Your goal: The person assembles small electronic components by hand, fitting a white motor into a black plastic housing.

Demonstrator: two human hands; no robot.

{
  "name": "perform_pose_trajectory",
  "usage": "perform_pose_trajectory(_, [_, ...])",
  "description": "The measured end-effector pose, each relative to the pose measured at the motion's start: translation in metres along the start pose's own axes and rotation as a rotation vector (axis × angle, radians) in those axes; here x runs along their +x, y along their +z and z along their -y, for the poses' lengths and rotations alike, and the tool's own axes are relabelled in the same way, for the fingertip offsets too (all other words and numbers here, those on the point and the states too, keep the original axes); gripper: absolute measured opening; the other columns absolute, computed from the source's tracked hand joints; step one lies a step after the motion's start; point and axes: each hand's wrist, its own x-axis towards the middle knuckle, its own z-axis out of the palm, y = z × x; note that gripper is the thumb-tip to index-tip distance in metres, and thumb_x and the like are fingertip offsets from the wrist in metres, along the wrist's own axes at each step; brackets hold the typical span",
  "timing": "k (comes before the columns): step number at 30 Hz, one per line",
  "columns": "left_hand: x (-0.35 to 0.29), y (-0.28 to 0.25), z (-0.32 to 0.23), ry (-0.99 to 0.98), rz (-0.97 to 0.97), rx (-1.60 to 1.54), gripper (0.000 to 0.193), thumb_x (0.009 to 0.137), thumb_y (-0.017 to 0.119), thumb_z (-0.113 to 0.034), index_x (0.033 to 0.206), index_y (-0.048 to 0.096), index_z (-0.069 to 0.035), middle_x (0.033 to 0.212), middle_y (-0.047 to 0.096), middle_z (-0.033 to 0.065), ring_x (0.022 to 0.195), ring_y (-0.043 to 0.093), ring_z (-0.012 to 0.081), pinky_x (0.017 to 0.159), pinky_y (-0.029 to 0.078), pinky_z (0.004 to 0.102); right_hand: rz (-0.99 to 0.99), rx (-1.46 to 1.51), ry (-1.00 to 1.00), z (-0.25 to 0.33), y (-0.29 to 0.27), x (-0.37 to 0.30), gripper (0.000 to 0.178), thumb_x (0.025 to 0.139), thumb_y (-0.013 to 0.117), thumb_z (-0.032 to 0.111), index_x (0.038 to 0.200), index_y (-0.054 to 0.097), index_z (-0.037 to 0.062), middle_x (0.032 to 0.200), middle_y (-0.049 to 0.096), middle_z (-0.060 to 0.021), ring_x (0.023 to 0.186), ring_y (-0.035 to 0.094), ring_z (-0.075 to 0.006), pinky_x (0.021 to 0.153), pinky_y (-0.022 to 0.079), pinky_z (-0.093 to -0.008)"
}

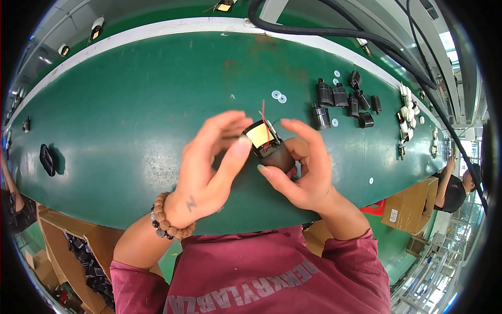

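Note:
In front of my chest, above the green table, I hold a black plastic housing (277, 156) with its opened side facing up. A yellow pad (257, 135) fills its upper left part, and thin red and black wires (267, 129) stick up beside it. My right hand (308, 175) grips the rounded lower end between thumb and fingers. The thumb of my left hand (212, 165) presses on the pad's left edge, while its fingers curl behind the far corner, partly hidden. A beaded bracelet (163, 217) circles my left wrist.
Several black housings (339, 97) stand to the right on the green table (130, 104), with small pale discs (278, 97) nearby. White parts (407, 115) line the far right edge. A black shell (48, 159) lies left. Cartons (409, 206) flank the bench; another person (456, 191) sits right.

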Motion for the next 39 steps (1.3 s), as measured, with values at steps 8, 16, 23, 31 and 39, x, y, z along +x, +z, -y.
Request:
perform_pose_trajectory(8, [-0.005, 0.0, 0.006, 0.416, 0.058, 0.244, 0.04, 0.081, 0.069, 0.003, 0.12, 0.058, 0.005, 0.108, 0.065, 0.0172, 0.089, 0.068, 0.0193, 0.078, 0.055, 0.0285, 0.068, 0.113, -0.186, -0.01, -0.005, -0.006, 0.03, 0.076, 0.076, 0.003, 0.102, 0.062, 0.002, 0.073, 0.061, -0.0043, 0.054, 0.054, -0.0083, 0.046, 0.042, -0.0221])
perform_pose_trajectory(16, [-0.011, -0.007, -0.01, 0.369, 0.146, 0.243, 0.054, 0.079, 0.072, 0.0, 0.129, 0.052, 0.005, 0.117, 0.064, 0.0195, 0.106, 0.064, 0.0252, 0.089, 0.053, 0.0339, 0.044, 0.017, -0.165, -0.001, -0.055, -0.05, 0.024, 0.07, 0.078, 0.002, 0.09, 0.064, 0.0023, 0.07, 0.063, -0.0051, 0.053, 0.054, -0.016, 0.047, 0.041, -0.0268])
perform_pose_trajectory(23, [-0.119, -0.072, -0.067, 0.237, -0.6, 0.503, 0.033, 0.088, 0.052, -0.006, 0.118, 0.055, 0.009, 0.106, 0.065, 0.0206, 0.093, 0.065, 0.0271, 0.087, 0.05, 0.038, -0.121, 0.465, 0.908, 0.01, -0.17, -0.261, 0.029, 0.086, 0.065, 0.006, 0.113, 0.058, -0.003, 0.084, 0.065, -0.0122, 0.058, 0.062, -0.018, 0.051, 0.048, -0.0277])
perform_pose_trajectory(31, [-0.225, -0.178, -0.089, 0.201, -1.192, 0.935, 0.026, 0.099, 0.049, -0.011, 0.119, 0.057, 0.004, 0.105, 0.063, 0.0095, 0.091, 0.059, 0.0153, 0.083, 0.048, 0.0279, 0.132, -0.328, 1.375, 0.032, -0.171, -0.208, 0.035, 0.087, 0.066, 0.012, 0.116, 0.061, -0.0065, 0.086, 0.069, -0.0165, 0.071, 0.071, -0.0181, 0.058, 0.054, -0.027])
perform_pose_trajectory(39, [-0.363, -0.305, 0.01, -0.561, -0.929, 1.222, 0.025, 0.091, 0.058, -0.012, 0.11, 0.06, 0.003, 0.106, 0.065, 0.0126, 0.097, 0.06, 0.0221, 0.086, 0.047, 0.0333, 0.425, 0.062, 0.408, -0.006, -0.171, 0.072, 0.02, 0.093, 0.059, 0.021, 0.093, 0.066, 0.0021, 0.081, 0.064, -0.0033, 0.061, 0.06, -0.0113, 0.054, 0.048, -0.0256])
